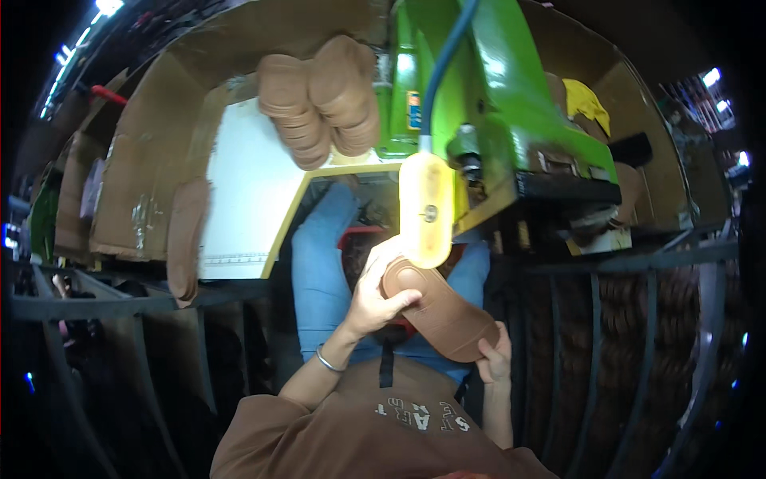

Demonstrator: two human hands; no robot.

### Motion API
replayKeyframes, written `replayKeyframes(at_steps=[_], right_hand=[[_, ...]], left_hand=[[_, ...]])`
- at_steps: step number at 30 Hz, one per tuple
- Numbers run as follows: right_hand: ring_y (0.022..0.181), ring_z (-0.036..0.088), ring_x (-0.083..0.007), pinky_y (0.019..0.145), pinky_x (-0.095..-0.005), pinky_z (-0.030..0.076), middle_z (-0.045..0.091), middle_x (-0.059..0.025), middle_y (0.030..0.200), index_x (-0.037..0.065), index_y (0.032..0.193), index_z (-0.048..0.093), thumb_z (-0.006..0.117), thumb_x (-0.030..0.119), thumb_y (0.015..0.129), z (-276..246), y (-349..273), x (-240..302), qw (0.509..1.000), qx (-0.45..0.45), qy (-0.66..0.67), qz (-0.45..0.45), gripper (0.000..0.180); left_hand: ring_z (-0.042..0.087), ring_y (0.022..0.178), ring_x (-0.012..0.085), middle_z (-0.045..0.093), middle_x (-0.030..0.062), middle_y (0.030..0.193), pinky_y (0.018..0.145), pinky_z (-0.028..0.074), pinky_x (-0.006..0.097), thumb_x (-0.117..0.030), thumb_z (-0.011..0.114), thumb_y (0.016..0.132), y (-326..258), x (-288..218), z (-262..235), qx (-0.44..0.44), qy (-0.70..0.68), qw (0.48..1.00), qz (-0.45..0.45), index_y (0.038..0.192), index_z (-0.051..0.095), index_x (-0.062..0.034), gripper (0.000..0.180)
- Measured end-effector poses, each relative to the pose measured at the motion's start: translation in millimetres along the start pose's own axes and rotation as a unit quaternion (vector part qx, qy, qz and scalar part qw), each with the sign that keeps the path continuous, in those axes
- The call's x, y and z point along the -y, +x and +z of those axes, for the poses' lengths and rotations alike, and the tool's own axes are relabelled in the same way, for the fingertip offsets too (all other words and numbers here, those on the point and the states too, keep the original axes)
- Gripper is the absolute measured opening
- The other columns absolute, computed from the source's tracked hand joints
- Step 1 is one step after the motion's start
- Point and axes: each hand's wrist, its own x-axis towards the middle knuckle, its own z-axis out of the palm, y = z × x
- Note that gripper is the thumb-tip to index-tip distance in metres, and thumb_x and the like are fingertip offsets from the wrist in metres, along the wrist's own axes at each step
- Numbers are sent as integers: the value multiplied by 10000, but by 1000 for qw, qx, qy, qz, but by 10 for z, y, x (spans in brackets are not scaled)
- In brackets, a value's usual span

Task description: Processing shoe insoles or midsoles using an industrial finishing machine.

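Note:
A brown shoe sole point(440, 306) is held flat between both hands, just under a pale yellow oblong tool head point(426, 209) that hangs on a blue hose from a green machine point(511, 104). My left hand point(375, 297) grips the sole's heel end, with the thumb on top. My right hand point(496, 359) holds the toe end from below. A metal bangle sits on my left wrist.
Two stacks of brown soles point(323, 100) rest on a white board point(251, 184) at the upper left, with cardboard walls point(144, 176) behind. More soles lean at the board's left edge point(185, 239). Dark metal racks point(638, 335) with stacked soles stand on the right.

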Motion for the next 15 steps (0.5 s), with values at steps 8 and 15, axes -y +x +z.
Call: replayKeyframes(at_steps=[8, 15], right_hand=[[1067, 548, -207, 935, -345, 448, 546, -132, 1166, -56, 1213, 439, 647, -102, 758, 18, -267, -457, 996, 36, -1, 82, 503], [1015, 578, -205, 887, -326, 470, 582, -142, 1133, -70, 1180, 481, 680, -92, 700, 14, -190, -397, 994, 48, -63, 76, 520]], left_hand=[[570, 779, 72, 655, 32, 874, 723, 479, 241, -155, 680, 827, 354, -135, 684, 27, 22, 995, -98, 990, 644, 18, 241], [540, 700, 40, 650, 1, 782, 632, 460, 205, -78, 663, 825, 400, -91, 633, -20, 35, 999, -23, 945, 656, 28, 160]])
